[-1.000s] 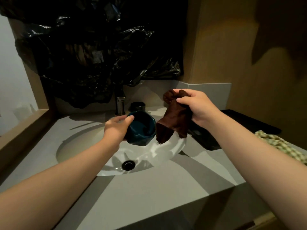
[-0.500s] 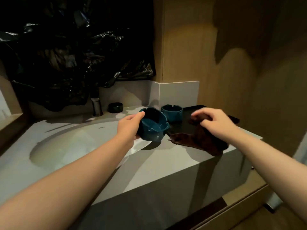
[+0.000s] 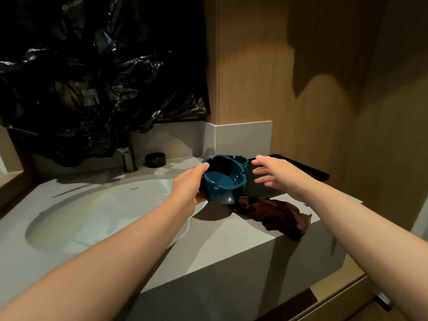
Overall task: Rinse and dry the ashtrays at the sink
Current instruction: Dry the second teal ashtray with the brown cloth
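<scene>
Crumpled black plastic sheeting covers the wall at 10 o'clock, hanging down to just above the grey worktop. Below its lower edge stands a metal tap, and just beside it, toward 3 o'clock, 1 small round black pot. A flat black tray lies on the worktop at 2 o'clock, near the wood-panelled wall. A low grey upstand lines the corner. At 5 o'clock, a metal handle shows on a cabinet front.

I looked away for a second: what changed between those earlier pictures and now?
The right hand laid the cloth on the counter, let go, and now hovers open. The left hand carried the ashtray rightward, off the sink. Unchanged: the left hand grips the ashtray.
</scene>
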A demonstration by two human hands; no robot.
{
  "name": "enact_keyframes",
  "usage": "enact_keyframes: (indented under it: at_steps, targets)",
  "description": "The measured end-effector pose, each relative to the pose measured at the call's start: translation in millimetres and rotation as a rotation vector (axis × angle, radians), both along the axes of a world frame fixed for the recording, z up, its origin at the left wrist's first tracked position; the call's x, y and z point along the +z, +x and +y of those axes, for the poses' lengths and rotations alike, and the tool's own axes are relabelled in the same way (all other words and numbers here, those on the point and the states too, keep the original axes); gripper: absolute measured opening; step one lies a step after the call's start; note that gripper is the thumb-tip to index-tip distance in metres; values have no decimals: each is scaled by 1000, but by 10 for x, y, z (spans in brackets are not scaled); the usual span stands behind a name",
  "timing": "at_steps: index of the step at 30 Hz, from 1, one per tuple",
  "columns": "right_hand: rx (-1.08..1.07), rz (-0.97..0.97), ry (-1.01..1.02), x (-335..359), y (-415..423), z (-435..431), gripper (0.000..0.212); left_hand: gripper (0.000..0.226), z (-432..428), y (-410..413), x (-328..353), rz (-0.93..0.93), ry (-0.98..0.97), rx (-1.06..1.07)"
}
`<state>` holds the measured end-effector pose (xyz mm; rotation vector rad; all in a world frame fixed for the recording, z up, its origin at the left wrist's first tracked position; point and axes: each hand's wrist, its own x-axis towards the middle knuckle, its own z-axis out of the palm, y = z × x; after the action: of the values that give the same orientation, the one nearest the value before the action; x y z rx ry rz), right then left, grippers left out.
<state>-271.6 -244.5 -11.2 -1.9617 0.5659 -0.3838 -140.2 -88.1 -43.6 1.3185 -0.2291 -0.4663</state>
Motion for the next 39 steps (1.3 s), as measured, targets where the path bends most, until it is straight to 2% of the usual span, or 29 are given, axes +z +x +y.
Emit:
enact_keyframes:
  at_steps: [2, 4, 9, 13, 15, 19, 25, 28, 31, 39]
  targets:
    - [70, 45, 239, 73, 79, -49, 43, 22, -75, -27, 43, 32, -32, -43]
    - [107, 36, 379, 121, 121, -90, 37, 26, -155, -39, 86, 67, -73, -92]
    - [4, -33, 408, 216, 195, -226, 16, 34, -355, 55, 147, 110, -40, -165]
    - [-116, -59, 620, 254, 240, -352, 21, 40, -499, 157, 285, 71, -39, -346]
    - [-168, -95, 686, 269, 262, -460, 26, 40, -562, 266, 303, -38, 17, -298]
    - [-314, -193, 715, 266, 305, -742, 30, 35, -630, 634, -19, -563, 380, -2]
    - [-650, -315, 582, 65, 547, -1153, 46, 48, -656, 749, -495, -902, 809, 47]
    - [-728, -270, 588, -60, 673, -1151, 46, 49, -688, 747, -582, -973, 822, 16]
    - [-768, -221, 587, -158, 787, -1144, 55, 48, -692, 754, -596, -993, 829, 6]
    - [-769, -142, 552, -185, 1004, -1222, 49, 48, -656, 760, -590, -994, 807, -40]
